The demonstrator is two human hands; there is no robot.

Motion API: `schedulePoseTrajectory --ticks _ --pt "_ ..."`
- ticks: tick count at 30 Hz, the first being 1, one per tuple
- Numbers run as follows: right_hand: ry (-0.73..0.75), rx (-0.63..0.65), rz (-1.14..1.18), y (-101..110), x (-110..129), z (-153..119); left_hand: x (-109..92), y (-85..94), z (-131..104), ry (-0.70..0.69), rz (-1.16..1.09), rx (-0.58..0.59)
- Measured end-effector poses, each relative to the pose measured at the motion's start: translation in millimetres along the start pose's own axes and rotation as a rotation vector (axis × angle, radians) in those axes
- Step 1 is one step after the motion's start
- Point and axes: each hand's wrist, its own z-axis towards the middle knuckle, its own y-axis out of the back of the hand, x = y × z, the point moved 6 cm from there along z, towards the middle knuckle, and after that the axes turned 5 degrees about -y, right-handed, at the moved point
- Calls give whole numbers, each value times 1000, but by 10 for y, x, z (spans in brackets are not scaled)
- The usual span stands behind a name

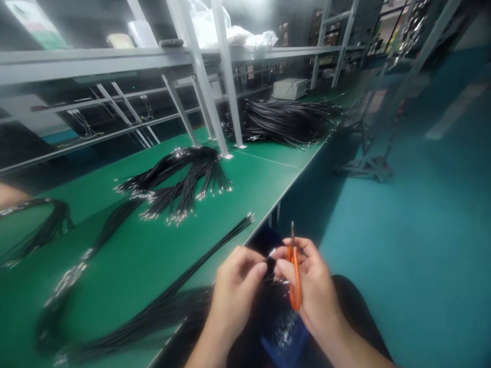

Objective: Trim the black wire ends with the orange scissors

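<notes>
My left hand (240,281) pinches the end of a black cable (270,261) between thumb and forefinger, just past the table's front edge. Close beside it, my right hand (312,281) is closed round a pair of scissors (294,276) with orange handles, its dark blades pointing up and away. The right fingertips meet a small white piece (272,252) at the cable end; how they grip it is hard to make out. A long bundle of black cables (169,301) runs along the green table (230,230) to the left of my hands.
Bunches of black cables with silver ends (184,179) lie mid-table, and a larger pile (287,120) sits farther back near a beige box (290,89). White shelf posts (207,87) rise from the table. Below my hands is a blue container (286,340). At far left another person's arm (11,196) shows.
</notes>
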Motion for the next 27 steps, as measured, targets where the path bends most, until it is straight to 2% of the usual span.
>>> schedulePoseTrajectory --ticks 3,6,11,17,21,24,27 --pt "28 39 69 -89 22 -27 50 -19 -52 44 -105 -27" --pt "23 32 100 -128 49 -14 26 -36 -69 40 -71 -51" --pt "-4 -18 75 -119 59 10 -69 -21 -108 -29 129 -122" --pt "-26 -13 52 -143 53 13 -160 -53 -210 -163 399 -229" --pt "-148 49 172 -198 6 40 -195 -72 -292 -228 581 -319" --pt "-226 84 239 -227 -33 48 -179 -56 -298 -219 524 -323" --pt "-233 89 247 -249 -60 38 -65 -28 -242 -88 229 -241"
